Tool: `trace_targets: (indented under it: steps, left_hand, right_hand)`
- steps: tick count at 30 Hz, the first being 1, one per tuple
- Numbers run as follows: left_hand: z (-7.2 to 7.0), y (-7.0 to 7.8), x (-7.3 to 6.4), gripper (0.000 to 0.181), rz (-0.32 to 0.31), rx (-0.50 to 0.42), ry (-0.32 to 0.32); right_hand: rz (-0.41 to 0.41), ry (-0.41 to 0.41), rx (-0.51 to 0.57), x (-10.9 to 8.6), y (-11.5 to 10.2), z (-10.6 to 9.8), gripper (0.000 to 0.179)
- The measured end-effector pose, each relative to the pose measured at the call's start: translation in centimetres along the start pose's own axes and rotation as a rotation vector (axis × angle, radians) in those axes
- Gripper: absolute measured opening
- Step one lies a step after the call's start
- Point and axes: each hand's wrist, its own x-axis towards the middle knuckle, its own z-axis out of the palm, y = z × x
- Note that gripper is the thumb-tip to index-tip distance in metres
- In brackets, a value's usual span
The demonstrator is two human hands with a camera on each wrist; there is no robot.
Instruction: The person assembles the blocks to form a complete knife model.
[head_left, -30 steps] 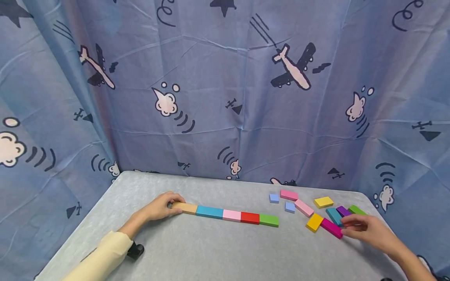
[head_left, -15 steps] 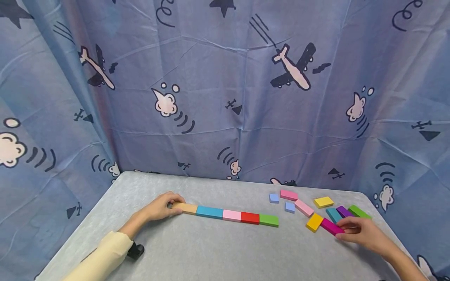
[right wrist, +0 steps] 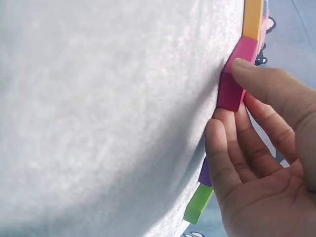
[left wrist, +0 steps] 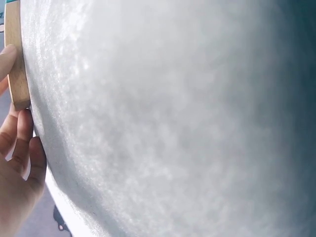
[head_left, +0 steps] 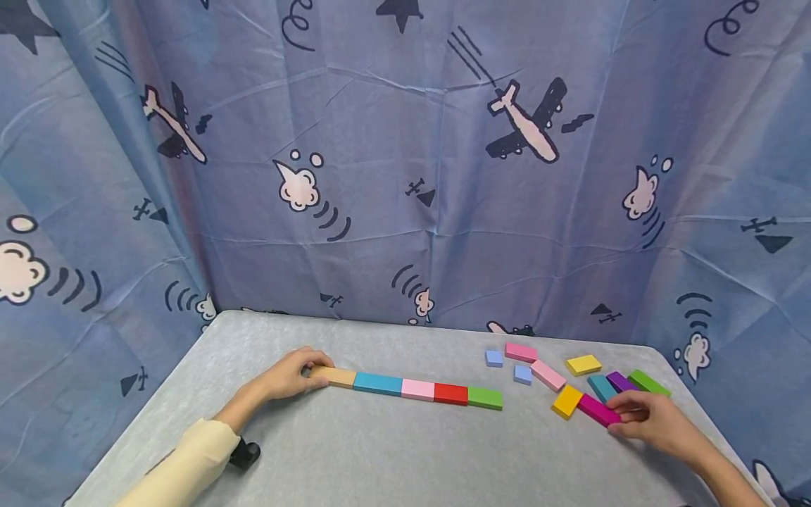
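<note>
In the head view my left hand (head_left: 290, 373) pinches the left end of a tan wooden block (head_left: 337, 378). That block begins a straight row, touching a blue block (head_left: 377, 384), then a light pink block (head_left: 417, 389), a red block (head_left: 450, 394) and a green block (head_left: 484, 398). On the right, my right hand (head_left: 659, 422) pinches the near end of a magenta block (head_left: 595, 408), which lies on the table. The right wrist view shows the thumb (right wrist: 242, 65) on the magenta block (right wrist: 232, 91); its far side is hidden.
Around the right hand lie an orange-yellow block (head_left: 567, 401), a teal block (head_left: 600, 387), a purple block (head_left: 620, 382) and a green block (head_left: 649, 382). Farther back are yellow, pink and small light-blue blocks. A patterned curtain (head_left: 380, 176) hangs behind the grey table (head_left: 393, 451).
My right hand has moved slightly left and down, from beside the magenta block onto its near end, uncovering more of the green block. The left hand and the row have stayed put.
</note>
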Motion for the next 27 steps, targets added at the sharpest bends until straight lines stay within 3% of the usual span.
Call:
trace_targets:
  steps: [14, 22, 27]
  left_hand:
    - [-0.1, 0.0, 0.1, 0.021, 0.002, 0.006, 0.004]
    - [0.0, -0.1, 0.1, 0.021, -0.004, 0.001, 0.0]
    - [0.0, -0.1, 0.0, 0.021, -0.002, -0.001, 0.002]
  right_hand:
    - [-0.027, -0.042, 0.042, -0.6, -0.4, -0.9, 0.043]
    - [-0.187, -0.055, 0.083, -0.9, -2.8, -0.1, 0.042]
    - [-0.24, -0.073, 0.103, -0.2, -4.5, 0.9, 0.041]
